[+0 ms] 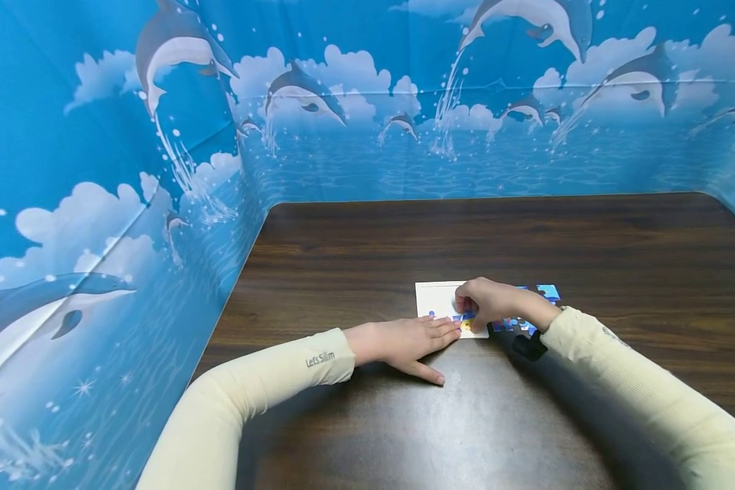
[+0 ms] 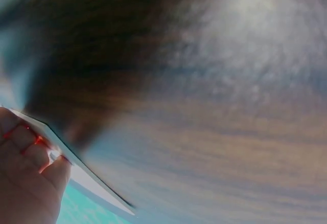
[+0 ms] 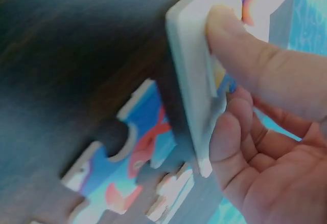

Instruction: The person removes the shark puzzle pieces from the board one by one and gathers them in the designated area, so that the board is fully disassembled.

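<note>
A white puzzle board [image 1: 435, 292] lies on the table in the head view. My left hand [image 1: 412, 339] rests flat on its near left part, fingers straight and pointing right; in the left wrist view those fingers [image 2: 30, 157] lie along the board. Over the board's right side, my right hand [image 1: 490, 299] has its thumb and curled fingers about a blue and yellow puzzle piece [image 1: 467, 321]. In the right wrist view the thumb [image 3: 240, 40] lies against the board [image 3: 186, 81], and the piece [image 3: 225, 84] is mostly hidden behind it.
Loose jigsaw pieces [image 1: 548, 292] lie just right of the board, partly under my right wrist. One blue piece with a red figure [image 3: 135, 147] shows close up. A dolphin-print curtain [image 1: 367, 136] borders the brown table [image 1: 343, 258] at the back and left.
</note>
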The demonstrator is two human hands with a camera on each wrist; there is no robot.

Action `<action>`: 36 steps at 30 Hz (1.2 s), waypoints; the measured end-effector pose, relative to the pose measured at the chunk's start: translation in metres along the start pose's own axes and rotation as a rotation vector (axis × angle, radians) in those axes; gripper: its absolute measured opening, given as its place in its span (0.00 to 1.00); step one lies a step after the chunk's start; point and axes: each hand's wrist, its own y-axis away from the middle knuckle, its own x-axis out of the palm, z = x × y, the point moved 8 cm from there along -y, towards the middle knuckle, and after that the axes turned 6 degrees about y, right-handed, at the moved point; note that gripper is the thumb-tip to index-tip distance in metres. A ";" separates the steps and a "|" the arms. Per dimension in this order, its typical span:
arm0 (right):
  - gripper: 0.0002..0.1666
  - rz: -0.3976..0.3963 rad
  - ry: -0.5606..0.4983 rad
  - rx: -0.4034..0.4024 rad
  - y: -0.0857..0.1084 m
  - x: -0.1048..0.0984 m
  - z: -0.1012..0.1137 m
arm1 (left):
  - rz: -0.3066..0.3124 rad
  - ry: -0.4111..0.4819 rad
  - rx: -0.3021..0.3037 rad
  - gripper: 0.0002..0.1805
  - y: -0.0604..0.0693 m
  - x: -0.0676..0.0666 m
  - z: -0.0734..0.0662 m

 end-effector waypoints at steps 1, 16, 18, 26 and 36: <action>0.15 0.002 0.013 0.007 0.000 -0.001 0.001 | 0.001 0.004 0.001 0.46 0.000 -0.001 0.000; 0.13 -0.193 -0.295 0.100 0.029 -0.004 -0.021 | 0.004 0.043 0.013 0.47 -0.004 0.001 0.001; 0.13 -0.207 -0.375 0.149 0.038 -0.003 -0.029 | -0.003 0.040 0.010 0.47 -0.003 0.001 0.002; 0.16 -0.105 -0.548 0.274 0.091 0.011 -0.061 | -0.019 0.059 0.027 0.47 -0.005 0.001 0.002; 0.21 -0.078 -0.636 0.345 0.148 0.020 -0.094 | -0.030 0.079 0.023 0.47 -0.003 -0.001 0.004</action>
